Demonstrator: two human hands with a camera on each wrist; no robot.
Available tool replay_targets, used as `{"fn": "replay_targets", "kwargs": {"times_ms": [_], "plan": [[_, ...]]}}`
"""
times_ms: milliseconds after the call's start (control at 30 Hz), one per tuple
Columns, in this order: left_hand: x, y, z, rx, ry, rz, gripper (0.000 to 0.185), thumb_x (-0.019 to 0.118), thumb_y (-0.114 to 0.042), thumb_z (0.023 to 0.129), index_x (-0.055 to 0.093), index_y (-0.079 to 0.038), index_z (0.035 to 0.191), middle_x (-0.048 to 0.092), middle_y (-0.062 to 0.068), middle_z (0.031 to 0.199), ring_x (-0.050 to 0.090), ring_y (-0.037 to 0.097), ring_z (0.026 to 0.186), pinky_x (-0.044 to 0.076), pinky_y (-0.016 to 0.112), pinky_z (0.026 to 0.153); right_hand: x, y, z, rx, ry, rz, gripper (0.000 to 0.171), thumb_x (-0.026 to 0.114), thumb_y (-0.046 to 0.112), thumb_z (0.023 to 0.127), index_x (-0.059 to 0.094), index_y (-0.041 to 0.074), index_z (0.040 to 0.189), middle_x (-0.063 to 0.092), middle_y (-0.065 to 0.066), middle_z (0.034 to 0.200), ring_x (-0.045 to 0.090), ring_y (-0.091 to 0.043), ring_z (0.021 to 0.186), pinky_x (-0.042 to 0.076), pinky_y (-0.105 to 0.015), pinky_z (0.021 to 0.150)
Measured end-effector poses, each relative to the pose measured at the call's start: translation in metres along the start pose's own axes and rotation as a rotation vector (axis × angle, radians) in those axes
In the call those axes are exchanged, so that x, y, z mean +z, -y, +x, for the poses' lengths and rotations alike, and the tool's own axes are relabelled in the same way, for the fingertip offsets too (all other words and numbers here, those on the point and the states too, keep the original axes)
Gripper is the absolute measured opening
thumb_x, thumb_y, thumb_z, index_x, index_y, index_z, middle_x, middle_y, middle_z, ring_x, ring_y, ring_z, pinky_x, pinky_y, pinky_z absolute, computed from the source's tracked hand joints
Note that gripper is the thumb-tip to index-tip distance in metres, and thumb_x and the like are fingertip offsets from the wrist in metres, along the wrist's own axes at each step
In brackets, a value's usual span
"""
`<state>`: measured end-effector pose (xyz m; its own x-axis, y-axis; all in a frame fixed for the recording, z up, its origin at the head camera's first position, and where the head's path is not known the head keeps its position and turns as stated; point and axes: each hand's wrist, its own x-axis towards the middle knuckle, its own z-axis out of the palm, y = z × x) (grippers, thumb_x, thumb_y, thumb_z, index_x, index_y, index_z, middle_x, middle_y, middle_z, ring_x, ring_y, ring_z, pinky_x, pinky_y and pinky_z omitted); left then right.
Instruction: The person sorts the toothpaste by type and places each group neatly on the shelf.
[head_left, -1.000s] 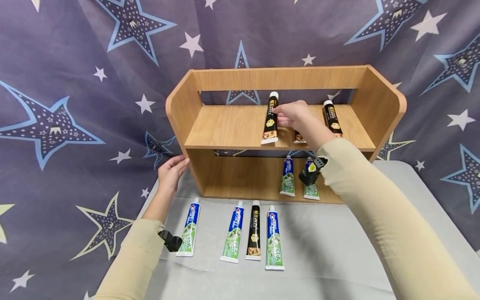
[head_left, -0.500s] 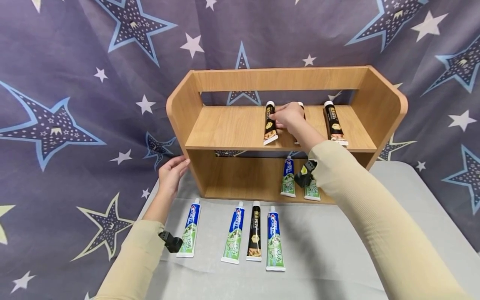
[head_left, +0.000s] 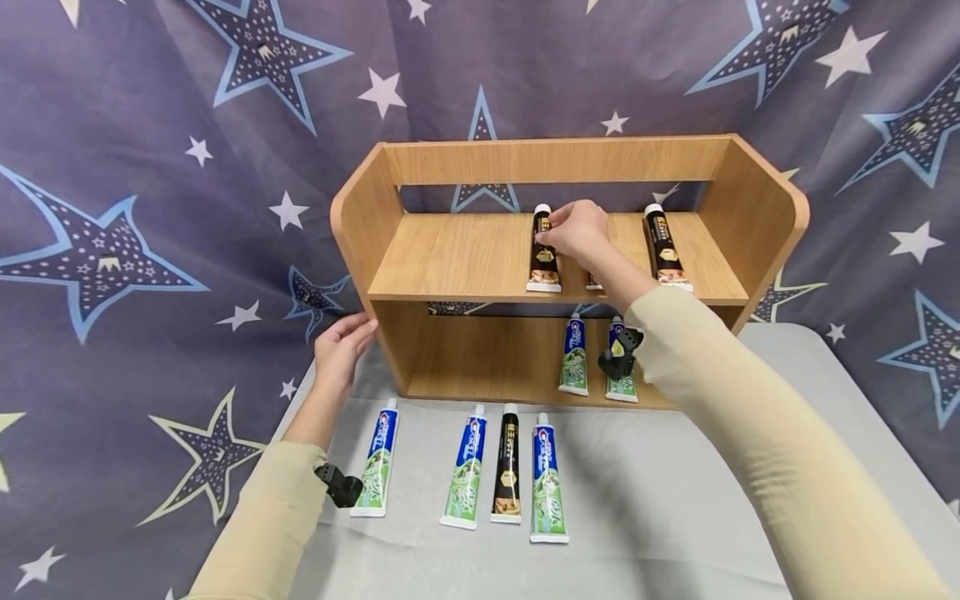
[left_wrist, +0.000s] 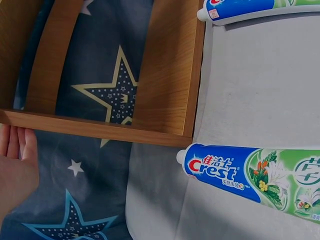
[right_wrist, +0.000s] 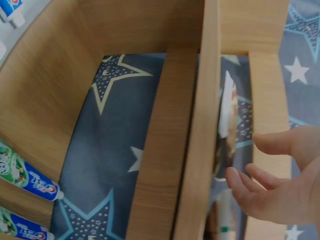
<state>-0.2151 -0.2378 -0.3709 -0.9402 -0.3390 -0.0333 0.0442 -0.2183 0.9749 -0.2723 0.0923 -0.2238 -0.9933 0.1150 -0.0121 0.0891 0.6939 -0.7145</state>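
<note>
My right hand [head_left: 561, 227] reaches onto the upper board of a wooden shelf [head_left: 450, 254] and pinches a black toothpaste tube [head_left: 543, 254] near its white cap. The tube lies flat, pointing straight back. In the right wrist view, that hand's [right_wrist: 245, 160] thumb and fingers bracket the tube [right_wrist: 226, 107], seen edge-on. My left hand [head_left: 347, 337] rests with straight fingers against the shelf's left side panel and holds nothing. The left wrist view shows this hand [left_wrist: 15, 162] beside the panel's edge [left_wrist: 100, 131].
A second black tube [head_left: 663, 246] lies on the upper board, and another is mostly hidden behind my wrist. Two Crest tubes [head_left: 574, 357] lie on the lower board. Several tubes [head_left: 467, 467] are lined up on the grey table [head_left: 675, 483] in front. A star-print cloth hangs behind.
My right hand has lowered the raised black tube onto the upper board and straightened it. The left hand has stayed at the side panel.
</note>
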Motion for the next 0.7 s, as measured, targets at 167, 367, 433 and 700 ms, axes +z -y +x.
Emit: {"fn": "replay_targets", "kwargs": {"times_ms": [167,367,433,700], "plan": [[0.0,-0.002,-0.001,0.002,0.004,0.002,0.019,0.067,0.001,0.086,0.067,-0.017,0.083,0.069,-0.012,0.073,0.068,-0.001,0.073,0.058,0.012,0.074,-0.008,0.004,-0.013,-0.053,0.031,-0.025,0.04,0.069,0.03,0.087,0.063,0.011,0.122,0.067,-0.007,0.123,0.058,-0.024,0.115,0.049,-0.038,0.1],[0.0,-0.001,-0.002,0.0,0.011,-0.001,0.017,0.067,0.001,0.086,0.067,-0.016,0.083,0.07,-0.012,0.073,0.068,-0.001,0.073,0.058,0.013,0.076,-0.013,-0.005,-0.033,-0.17,0.105,0.045,0.042,0.067,0.022,0.089,0.059,0.004,0.126,0.065,-0.015,0.127,0.061,-0.028,0.116,0.052,-0.039,0.1],[0.001,-0.001,-0.002,0.003,0.01,0.002,0.018,0.067,0.001,0.086,0.067,-0.017,0.082,0.07,-0.012,0.073,0.068,-0.001,0.073,0.058,0.014,0.078,-0.014,-0.011,-0.04,-0.218,0.111,0.069,0.041,0.067,0.019,0.089,0.059,0.001,0.126,0.064,-0.018,0.126,0.062,-0.03,0.115,0.052,-0.04,0.099],[0.0,0.0,0.0,-0.011,-0.009,0.024,0.017,0.071,-0.002,0.084,0.068,-0.019,0.081,0.07,-0.012,0.075,0.07,0.002,0.08,0.058,0.019,0.087,-0.017,-0.035,-0.074,-0.307,0.131,0.158,0.036,0.067,0.018,0.09,0.062,0.002,0.121,0.067,-0.018,0.119,0.065,-0.027,0.106,0.055,-0.02,0.081]]}}
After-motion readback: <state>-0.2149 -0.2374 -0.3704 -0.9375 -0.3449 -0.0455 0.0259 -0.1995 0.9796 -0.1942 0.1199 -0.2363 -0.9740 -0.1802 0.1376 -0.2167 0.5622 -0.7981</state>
